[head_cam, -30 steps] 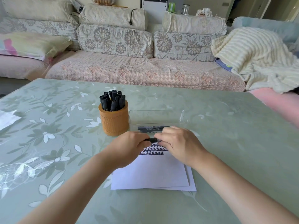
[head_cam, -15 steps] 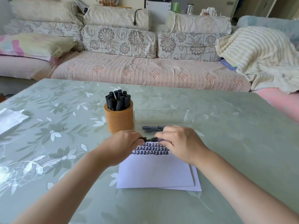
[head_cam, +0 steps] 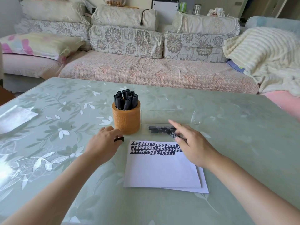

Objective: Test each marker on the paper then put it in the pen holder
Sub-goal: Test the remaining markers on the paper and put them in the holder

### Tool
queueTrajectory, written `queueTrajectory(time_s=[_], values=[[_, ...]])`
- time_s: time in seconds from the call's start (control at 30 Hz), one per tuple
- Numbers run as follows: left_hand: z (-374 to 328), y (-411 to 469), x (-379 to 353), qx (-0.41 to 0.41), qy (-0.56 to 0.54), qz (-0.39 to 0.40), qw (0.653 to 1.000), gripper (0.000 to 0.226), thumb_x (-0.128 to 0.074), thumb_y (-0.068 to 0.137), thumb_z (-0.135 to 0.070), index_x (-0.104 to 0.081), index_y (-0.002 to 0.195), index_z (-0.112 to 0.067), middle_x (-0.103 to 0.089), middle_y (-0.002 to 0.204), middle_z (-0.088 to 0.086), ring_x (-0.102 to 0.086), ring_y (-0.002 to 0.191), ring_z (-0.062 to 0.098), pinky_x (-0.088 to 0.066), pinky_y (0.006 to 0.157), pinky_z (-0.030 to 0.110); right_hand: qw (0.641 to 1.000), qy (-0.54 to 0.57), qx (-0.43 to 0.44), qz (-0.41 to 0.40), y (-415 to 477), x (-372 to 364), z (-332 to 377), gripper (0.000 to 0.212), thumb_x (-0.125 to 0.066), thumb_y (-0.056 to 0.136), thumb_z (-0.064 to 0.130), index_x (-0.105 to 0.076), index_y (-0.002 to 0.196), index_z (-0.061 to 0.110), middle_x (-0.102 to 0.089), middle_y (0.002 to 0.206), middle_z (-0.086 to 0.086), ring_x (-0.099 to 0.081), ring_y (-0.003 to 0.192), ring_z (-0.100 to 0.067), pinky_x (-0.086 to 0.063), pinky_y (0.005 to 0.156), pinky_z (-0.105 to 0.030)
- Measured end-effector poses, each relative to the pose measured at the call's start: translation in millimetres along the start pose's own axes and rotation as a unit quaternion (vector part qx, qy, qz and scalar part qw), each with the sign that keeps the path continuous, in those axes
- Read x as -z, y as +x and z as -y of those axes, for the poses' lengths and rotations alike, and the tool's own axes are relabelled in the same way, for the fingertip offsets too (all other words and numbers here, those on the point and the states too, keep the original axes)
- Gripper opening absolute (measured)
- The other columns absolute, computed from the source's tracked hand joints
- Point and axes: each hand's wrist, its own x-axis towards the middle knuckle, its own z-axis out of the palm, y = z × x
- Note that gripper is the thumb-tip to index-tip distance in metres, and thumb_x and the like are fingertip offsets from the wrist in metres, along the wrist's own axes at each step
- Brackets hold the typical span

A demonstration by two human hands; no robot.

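Setting, as I read it from the head camera: a home living room. Far side, a long sofa (head_cam: pixel 146 72) with a pink quilted seat cover and floral back cushions (head_cam: pixel 126 41). Far right, a cream ribbed blanket (head_cam: pixel 263 51) heaped on the seat. Far left, a pastel pillow (head_cam: pixel 39 43). Near me, a table (head_cam: pixel 56 127) under a green leaf-print cover. Behind the sofa I see a shelf of small household items, unclear.

Both forearms were bare to frame edge, no sleeves in view. Left hand (head_cam: pixel 103 143) & right hand (head_cam: pixel 194 146): no rings, watch, gloves or bands seen. Fingers (head_cam: pixel 174 124) were uncovered; nails short where visible. No marks or dressings noted on either arm.
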Motion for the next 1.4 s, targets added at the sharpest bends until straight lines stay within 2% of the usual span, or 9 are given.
queueTrajectory(time_s=[0.17,0.3,0.47,0.6,0.7,0.8,0.9,1.03,1.4], values=[[-5.0,1.8,0.7,-0.005,0.025,-0.020,0.999,0.021,-0.054,0.092,-0.039,-0.060,0.111,-0.033,-0.056,0.105,-0.009,-0.048,0.105,0.016,-0.041,0.071,0.030,0.999,0.044,0.013,-0.023,0.1,-3.3,-2.4,0.035,-0.051,0.095,0.004,-0.060,0.101,0.037,-0.051,0.092,0.021,-0.056,0.073,-0.008,-0.043,0.071,-0.021],[-28.8,-1.9,4.9,-0.077,-0.019,-0.092,0.993,0.012,-0.061,0.088,-0.032,-0.064,0.098,-0.028,-0.057,0.097,-0.011,-0.053,0.091,0.013,-0.038,0.063,0.027,0.993,0.117,-0.007,-0.020,-1.9,-2.5,-6.5,0.043,-0.041,0.098,0.001,-0.067,0.110,0.034,-0.052,0.094,0.012,-0.058,0.070,-0.018,-0.048,0.066,-0.024],[-72.1,-21.6,-1.2,-0.217,-0.099,-0.036,0.970,0.014,-0.055,0.088,-0.038,-0.064,0.096,-0.033,-0.054,0.091,-0.018,-0.052,0.083,0.002,-0.042,0.063,0.019,0.975,0.215,-0.055,-0.032,-3.0,-1.0,-13.6,0.067,-0.037,0.088,-0.015,-0.066,0.113,0.040,-0.061,0.093,-0.009,-0.054,0.075,-0.018,-0.047,0.069,-0.027],[-95.1,-36.4,-17.4,-0.285,-0.114,0.009,0.952,0.018,-0.054,0.089,-0.040,-0.064,0.103,-0.034,-0.055,0.093,-0.016,-0.053,0.086,0.004,-0.045,0.068,0.023,0.974,0.215,-0.054,-0.054,-13.4,-0.3,-16.7,0.024,-0.071,0.086,0.005,-0.064,0.098,0.026,-0.058,0.072,0.018,-0.056,0.065,-0.009,-0.046,0.066,-0.020],[-101.2,-42.0,-30.3,-0.321,-0.080,0.019,0.944,0.024,-0.052,0.090,-0.043,-0.063,0.110,-0.033,-0.055,0.095,-0.011,-0.053,0.089,0.012,-0.047,0.069,0.028,0.952,0.282,-0.091,-0.076,-18.4,-5.5,-18.7,0.005,-0.065,0.092,0.019,-0.063,0.087,0.020,-0.059,0.068,0.004,-0.056,0.060,-0.016,-0.046,0.060,-0.032],[-102.9,-46.4,-39.1,-0.324,-0.041,0.014,0.945,0.031,-0.052,0.089,-0.047,-0.060,0.116,-0.033,-0.053,0.095,-0.010,-0.051,0.086,0.015,-0.044,0.064,0.027,0.924,0.347,-0.140,-0.077,-19.4,-11.3,-23.9,0.012,-0.062,0.087,0.017,-0.066,0.098,0.019,-0.066,0.079,-0.010,-0.063,0.062,-0.026,-0.044,0.051,-0.033],[-103.4,-47.4,-43.8,-0.327,-0.019,0.013,0.945,0.034,-0.052,0.088,-0.048,-0.057,0.118,-0.034,-0.050,0.097,-0.008,-0.048,0.086,0.015,-0.039,0.065,0.026,0.918,0.344,-0.177,-0.079,-18.8,-17.3,-29.3,0.011,-0.066,0.075,0.009,-0.064,0.086,0.010,-0.069,0.074,-0.017,-0.063,0.056,-0.026,-0.043,0.049,-0.030],[-103.9,-46.4,-44.7,-0.323,-0.027,0.015,0.946,0.033,-0.052,0.087,-0.046,-0.058,0.117,-0.032,-0.049,0.098,-0.007,-0.048,0.087,0.016,-0.042,0.067,0.028,0.924,0.317,-0.202,-0.065,-18.3,-23.9,-40.0,0.019,-0.067,0.080,0.003,-0.053,0.068,0.010,-0.060,0.059,-0.010,-0.048,0.045,-0.022,-0.040,0.050,-0.030],[-105.0,-47.6,-47.5,-0.316,-0.015,0.007,0.949,0.032,-0.050,0.090,-0.045,-0.059,0.117,-0.032,-0.049,0.102,-0.007,-0.048,0.089,0.018,-0.046,0.074,0.037,0.957,0.252,-0.128,-0.058,-23.8,-26.6,-41.8,0.021,-0.064,0.071,0.012,-0.044,0.065,0.009,-0.044,0.054,0.004,-0.034,0.053,-0.017,-0.026,0.049,-0.028]])
